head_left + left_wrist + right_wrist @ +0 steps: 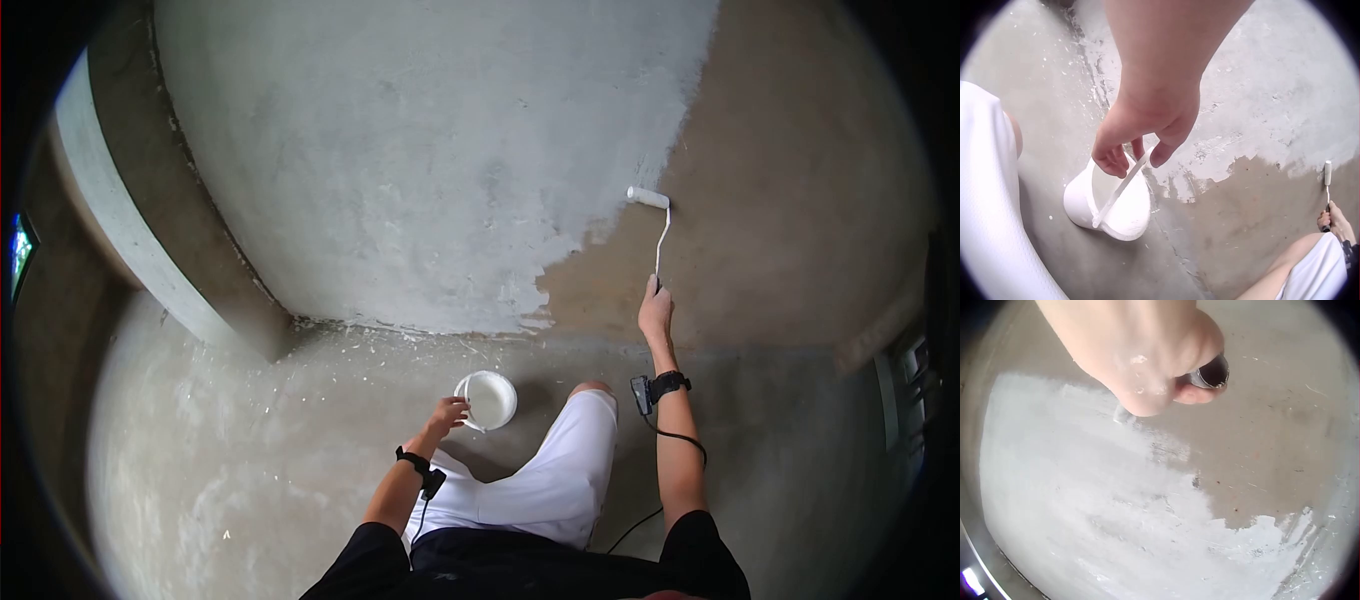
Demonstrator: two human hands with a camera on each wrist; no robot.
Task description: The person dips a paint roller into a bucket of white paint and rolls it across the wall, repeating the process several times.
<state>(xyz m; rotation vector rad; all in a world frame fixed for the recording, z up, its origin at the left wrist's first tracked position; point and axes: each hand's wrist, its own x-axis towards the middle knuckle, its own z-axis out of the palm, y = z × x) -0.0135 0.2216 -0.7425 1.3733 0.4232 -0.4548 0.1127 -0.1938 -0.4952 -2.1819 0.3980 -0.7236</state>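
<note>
My right hand grips the dark handle of a paint roller, arm stretched forward. Its white sleeve lies against the wall at the edge of the pale paint. In the right wrist view the handle's butt end pokes out of the curled fingers, while most of the roller is hidden behind the hand. Low on the left, my left hand pinches the raised handle of a white bucket between thumb and fingers. The bucket stands on the floor with whitish paint inside.
Pale paint covers the wall's left and middle; bare brown plaster lies to the right. White specks dot the concrete floor near the wall's foot. A curved pale ledge rises at left. My knees flank the bucket.
</note>
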